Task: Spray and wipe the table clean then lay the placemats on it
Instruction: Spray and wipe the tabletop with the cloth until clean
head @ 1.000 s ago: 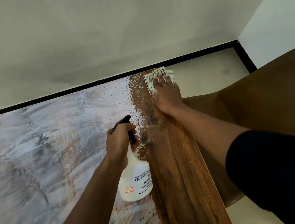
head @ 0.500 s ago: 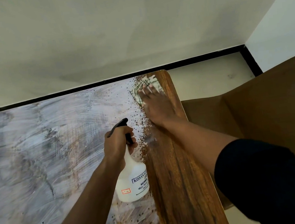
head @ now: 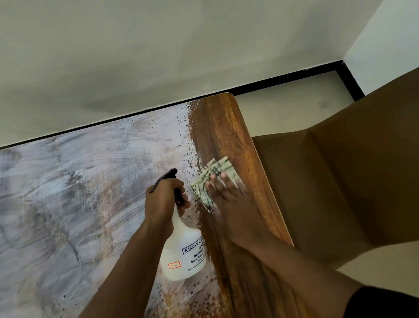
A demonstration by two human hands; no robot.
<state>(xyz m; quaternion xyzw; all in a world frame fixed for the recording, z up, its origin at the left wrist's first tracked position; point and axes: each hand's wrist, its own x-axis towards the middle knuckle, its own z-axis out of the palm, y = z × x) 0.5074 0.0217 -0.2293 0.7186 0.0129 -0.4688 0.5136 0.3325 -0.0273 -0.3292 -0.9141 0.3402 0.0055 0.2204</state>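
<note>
A wooden table (head: 229,135) fills the lower left; most of its top is smeared with whitish streaks, while a strip along the right edge shows bare dark wood. My left hand (head: 165,204) grips the neck of a white spray bottle (head: 185,251) with a black trigger, held over the table near the smear's border. My right hand (head: 231,206) lies flat, pressing a green-checked cloth (head: 210,177) onto the wood just right of the bottle. No placemats are in view.
A brown chair (head: 364,179) stands close against the table's right edge. The far edge of the table meets a pale wall with a black skirting strip (head: 285,78). Light floor tiles (head: 289,106) show beyond the table's far right corner.
My right hand has dragged the cloth from the table's far right corner back toward me along the wood strip. The left hand and bottle have stayed nearly in place.
</note>
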